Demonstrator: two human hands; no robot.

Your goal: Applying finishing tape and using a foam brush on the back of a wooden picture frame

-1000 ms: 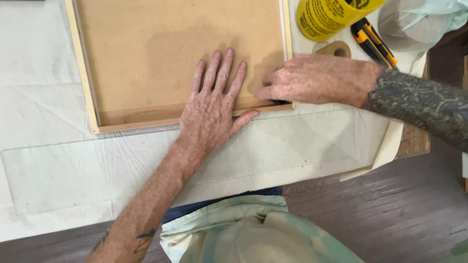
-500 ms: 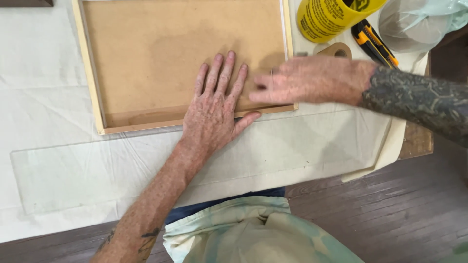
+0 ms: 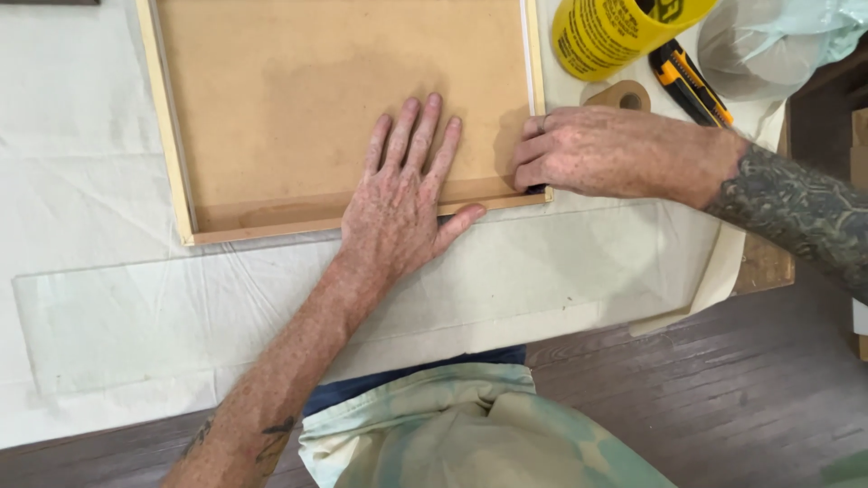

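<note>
Wooden frame (image 3: 181, 194) with brown backing board (image 3: 298, 99) lies face down on white cloth (image 3: 81, 199) over the table, a clear glass sheet (image 3: 181, 316) just beside its near edge. Left hand (image 3: 402, 194) lies flat, fingers spread, on the board at the frame's near rail; right hand (image 3: 606, 149) is curled at the near right corner, pinching something small and dark, too hidden to identify. Yellow tape roll (image 3: 606, 36), small brown roll (image 3: 624, 95) and utility knife (image 3: 692, 86) sit near, beyond the right hand.

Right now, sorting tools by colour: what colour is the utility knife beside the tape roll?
Yellow-orange and black utility knife, seen in the head view.
</note>
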